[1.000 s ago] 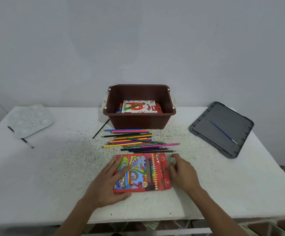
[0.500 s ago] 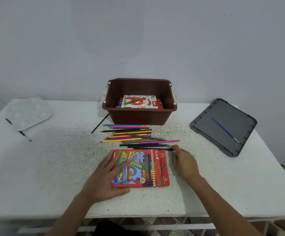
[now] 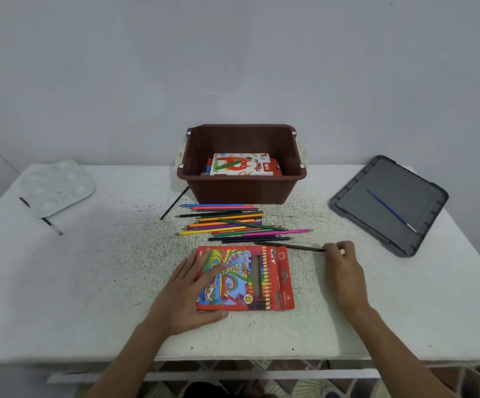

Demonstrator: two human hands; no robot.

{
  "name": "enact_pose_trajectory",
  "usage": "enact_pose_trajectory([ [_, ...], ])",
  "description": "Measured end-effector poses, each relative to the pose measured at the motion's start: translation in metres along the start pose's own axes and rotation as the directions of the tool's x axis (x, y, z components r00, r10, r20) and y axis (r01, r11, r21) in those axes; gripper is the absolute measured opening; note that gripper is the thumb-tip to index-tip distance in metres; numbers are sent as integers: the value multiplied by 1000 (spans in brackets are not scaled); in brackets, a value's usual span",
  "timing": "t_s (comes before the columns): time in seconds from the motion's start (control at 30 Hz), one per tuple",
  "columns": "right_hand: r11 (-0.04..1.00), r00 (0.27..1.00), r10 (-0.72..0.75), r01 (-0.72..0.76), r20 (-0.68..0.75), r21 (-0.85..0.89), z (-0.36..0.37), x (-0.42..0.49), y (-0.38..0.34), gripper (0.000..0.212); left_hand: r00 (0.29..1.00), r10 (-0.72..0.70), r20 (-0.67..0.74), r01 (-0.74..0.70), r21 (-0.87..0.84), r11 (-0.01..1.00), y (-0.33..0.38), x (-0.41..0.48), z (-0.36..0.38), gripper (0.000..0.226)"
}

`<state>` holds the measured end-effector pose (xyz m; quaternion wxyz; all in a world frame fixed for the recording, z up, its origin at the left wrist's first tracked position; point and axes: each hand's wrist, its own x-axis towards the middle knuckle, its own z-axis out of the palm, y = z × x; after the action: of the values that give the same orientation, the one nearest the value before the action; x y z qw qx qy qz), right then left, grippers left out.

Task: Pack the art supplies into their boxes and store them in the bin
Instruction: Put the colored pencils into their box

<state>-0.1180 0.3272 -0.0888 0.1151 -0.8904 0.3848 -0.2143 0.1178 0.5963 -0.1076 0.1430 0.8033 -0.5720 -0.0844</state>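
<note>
The right hand [image 3: 345, 271] is seen from the back, so its fingertips are mostly hidden. They curl round the near end of a dark pencil [image 3: 290, 246] and pinch it, and that end disappears into the grip. The pencil lies slanted on the table [image 3: 89, 282], just beyond the top of the pencil box [image 3: 250, 278].

The left hand [image 3: 190, 294] lies flat on the box with its fingers straight and slightly spread, covering the box's left edge and lower corner. Both forearms are cut off at the bottom edge.

In the brown bin [image 3: 241, 192], a white pastel box [image 3: 241, 165] covers most of a red box beneath it. The rest of the bin floor is too dark to read.

The loose pencils [image 3: 233, 224] lie between the bin and the pencil box, well within reach. A thin black brush [image 3: 174, 203] leans out by the bin's left corner.

On the far left, a white palette [image 3: 56, 186] hides the middle of another dark brush [image 3: 50, 224]. To the right, a grey lid [image 3: 388, 179] holds a blue brush [image 3: 391, 209].
</note>
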Motion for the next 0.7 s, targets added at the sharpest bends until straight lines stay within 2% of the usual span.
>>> enact_pose_trajectory([
  [0.07, 994, 998, -29, 35, -53, 101, -2, -6, 9, 23, 1000, 2, 3, -2, 12, 1000, 1, 0, 0, 93],
  [0.13, 989, 992, -22, 40, -127, 140, -2, -16, 15, 15, 1000, 0, 1, 0, 14, 1000, 1, 0, 0, 94],
  [0.27, 959, 952, 181, -116, -247, 257, -6, -26, 23, 12, 1000, -9, 3, 9, 6, 1000, 2, 1, -1, 94],
  [0.33, 950, 958, 188, -121, -219, 287, -8, -28, 29, 14, 1000, -13, -2, 13, -3, 1000, 2, 0, 0, 95],
  [0.47, 955, 990, 71, -33, -121, 295, -15, -36, 34, 17, 999, -34, -20, 34, -27, 999, 1, -1, -1, 95],
  [0.57, 953, 998, 10, 11, -67, 301, -20, -40, 39, 12, 999, -44, -17, 44, -27, 999, 0, 0, 0, 96],
  [0.7, 964, 997, -78, 80, -19, 253, -24, -46, 48, 17, 998, -48, -27, 47, -33, 998, -2, 0, 3, 97],
])
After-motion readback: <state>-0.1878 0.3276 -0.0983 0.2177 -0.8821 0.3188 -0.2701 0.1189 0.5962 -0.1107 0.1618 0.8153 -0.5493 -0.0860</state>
